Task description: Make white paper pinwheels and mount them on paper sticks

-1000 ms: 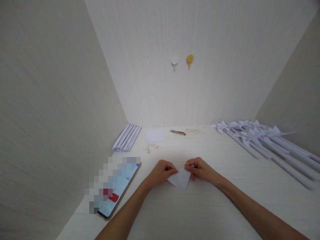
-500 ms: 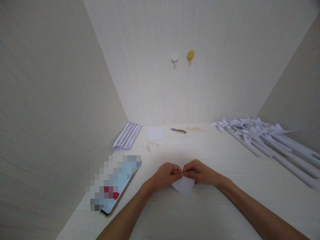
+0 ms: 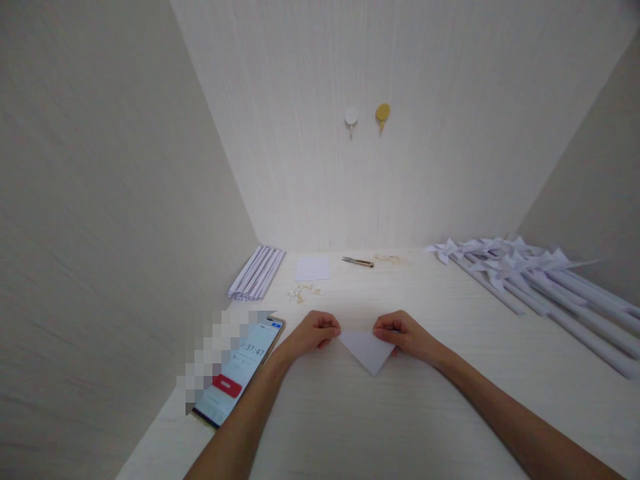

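Observation:
A white sheet of paper (image 3: 369, 348), folded into a triangle with its point toward me, is held between my hands just over the table. My left hand (image 3: 316, 331) pinches its left corner between thumb and fingers. At the upper right edge, my right hand (image 3: 403, 333) grips the paper the same way, covering that corner. Beyond them lie a stack of flat white paper squares (image 3: 313, 269), a scatter of small pale pieces (image 3: 305, 292) and thread snips (image 3: 357, 262).
Rolled white paper sticks (image 3: 256, 273) lie bundled at the back left. Paper pinwheels on sticks (image 3: 515, 267) are heaped at the right. A phone (image 3: 235, 373) showing a timer rests by my left forearm. Two hooks, one white (image 3: 351, 117) and one yellow (image 3: 383, 113), are on the back wall.
My hands have moved apart from the middle, the left one to the left and the right one slightly right. The paper is now stretched between them as a triangle.

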A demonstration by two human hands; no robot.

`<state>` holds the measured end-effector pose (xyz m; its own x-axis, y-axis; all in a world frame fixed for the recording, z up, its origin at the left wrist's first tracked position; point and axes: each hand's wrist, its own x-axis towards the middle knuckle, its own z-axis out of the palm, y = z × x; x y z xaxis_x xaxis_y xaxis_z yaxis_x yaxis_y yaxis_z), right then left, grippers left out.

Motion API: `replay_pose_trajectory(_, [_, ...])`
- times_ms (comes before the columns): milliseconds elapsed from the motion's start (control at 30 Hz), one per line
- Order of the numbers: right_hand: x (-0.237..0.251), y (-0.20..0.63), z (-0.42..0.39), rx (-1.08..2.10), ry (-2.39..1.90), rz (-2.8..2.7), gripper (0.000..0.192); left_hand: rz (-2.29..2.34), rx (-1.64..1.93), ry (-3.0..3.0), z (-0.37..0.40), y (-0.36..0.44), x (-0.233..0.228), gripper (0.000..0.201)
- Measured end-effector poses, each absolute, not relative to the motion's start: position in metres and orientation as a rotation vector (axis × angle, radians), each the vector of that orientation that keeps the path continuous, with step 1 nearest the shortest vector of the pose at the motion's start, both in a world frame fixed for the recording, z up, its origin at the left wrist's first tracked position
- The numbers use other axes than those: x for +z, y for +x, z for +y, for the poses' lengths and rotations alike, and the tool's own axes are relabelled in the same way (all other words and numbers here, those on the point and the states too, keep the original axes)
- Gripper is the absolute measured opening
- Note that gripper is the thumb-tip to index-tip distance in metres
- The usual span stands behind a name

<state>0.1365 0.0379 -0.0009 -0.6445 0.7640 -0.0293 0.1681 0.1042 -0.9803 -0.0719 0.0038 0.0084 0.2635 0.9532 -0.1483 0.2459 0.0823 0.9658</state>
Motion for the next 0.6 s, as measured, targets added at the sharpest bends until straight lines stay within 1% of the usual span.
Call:
replay_pose_trajectory(133, [0.0, 0.135, 0.036, 1.641, -0.9, -1.818, 0.03, 1.216, 1.131, 1.203, 0.005, -0.062, 0.006, 0.014])
replay_pose_trajectory(233, [0.001, 0.133, 0.033, 1.687, -0.873, -1.846, 0.029, 1.238, 1.318, 1.127, 0.004, -0.048, 0.004, 0.017])
replay_pose_trajectory(433, [0.004, 0.129, 0.028, 1.503, -0.844, -1.977, 0.025, 1.202, 1.299, 1.129, -0.002, -0.026, 0.003, 0.019])
replay_pose_trajectory(533, [0.004, 0.13, 0.028, 1.449, -0.835, -1.991, 0.024, 1.18, 1.253, 1.111, -0.004, -0.019, 0.002, 0.023])
replay_pose_trajectory(600, [0.004, 0.13, 0.028, 1.464, -0.832, -1.992, 0.023, 1.188, 1.302, 1.062, -0.003, -0.019, 0.0, 0.027])
